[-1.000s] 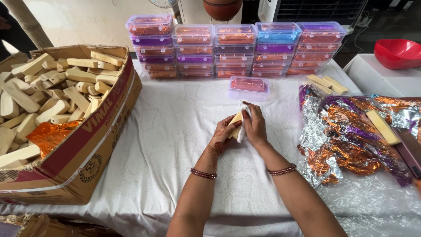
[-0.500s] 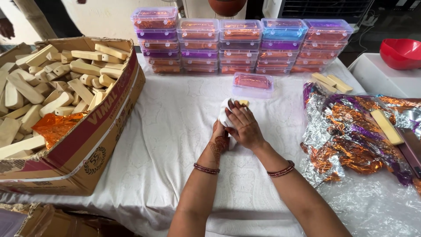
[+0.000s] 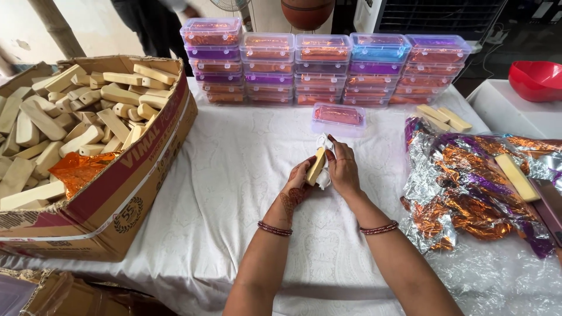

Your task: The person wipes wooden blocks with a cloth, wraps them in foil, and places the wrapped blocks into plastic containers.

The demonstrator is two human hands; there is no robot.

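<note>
Over the middle of the white tablecloth (image 3: 234,175), my left hand (image 3: 298,178) and my right hand (image 3: 344,169) together hold one pale yellow bar (image 3: 317,165), tilted on end, with a white cloth (image 3: 324,178) bunched between the hands against the bar. My right fingers press on the bar's upper side and my left palm supports it from below. A single clear plastic box with orange contents (image 3: 339,117) lies just beyond my hands.
A large cardboard box (image 3: 134,169) full of pale bars stands at left, with orange foil (image 3: 82,169) inside. Stacked clear boxes (image 3: 325,67) line the back. Crumpled orange, purple and silver foil sheets (image 3: 480,187) and loose bars (image 3: 445,117) lie at right. A red bowl (image 3: 535,79) sits far right. A person stands behind the table.
My hands have turned the bar and shifted slightly; the bar now shows edge-on between them with the white cloth lower down. The camera moved a little.
</note>
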